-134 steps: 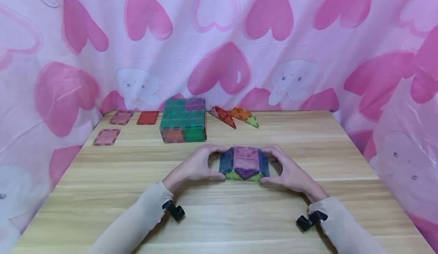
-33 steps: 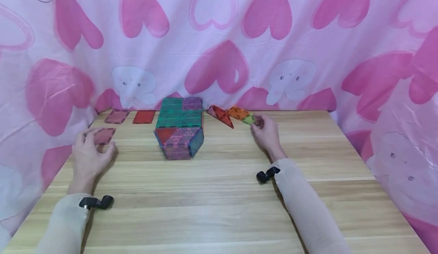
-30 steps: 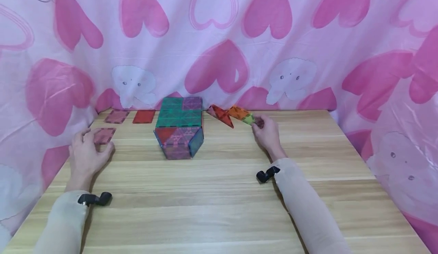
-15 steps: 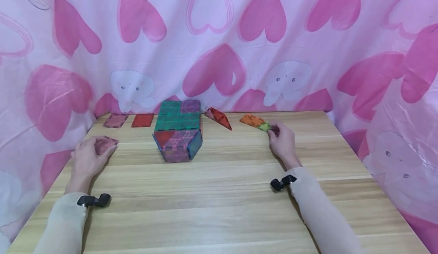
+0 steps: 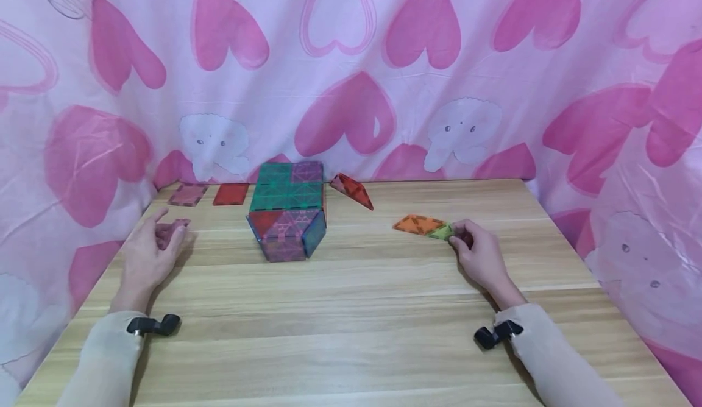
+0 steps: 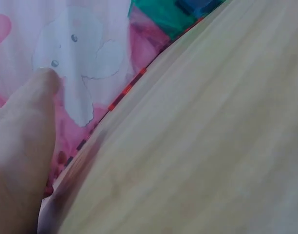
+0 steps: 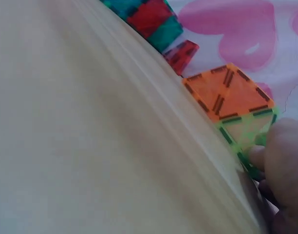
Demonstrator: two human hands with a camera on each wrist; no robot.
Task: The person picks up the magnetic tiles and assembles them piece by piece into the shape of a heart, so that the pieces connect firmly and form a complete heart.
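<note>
In the head view my left hand (image 5: pixel 148 258) is at the table's left, thumb and fingers around a pink square magnetic tile (image 5: pixel 164 236), which is partly hidden by the hand. My right hand (image 5: pixel 482 254) pinches the lime green triangle tile (image 5: pixel 440 232) at its outer end. Joined to that green tile are orange triangle tiles (image 5: pixel 419 224), making one flat strip. The right wrist view shows the orange tiles (image 7: pixel 227 92) tilted up beside the green tile (image 7: pixel 246 129), with fingertips on the green one.
A block built of magnetic tiles (image 5: pixel 287 187), green and purple on top, stands back left of centre, a blue, red and purple section (image 5: pixel 285 236) at its front. Left of it lie a red square tile (image 5: pixel 230 194) and a pink square tile (image 5: pixel 187 195). Red triangle tiles (image 5: pixel 353 191) lie right.
My right hand has drawn the orange and green strip away from the red triangles, toward me and to the right. The left hand's pink tile has shifted nearer. Earlier, both hands held the now-attached front section.
</note>
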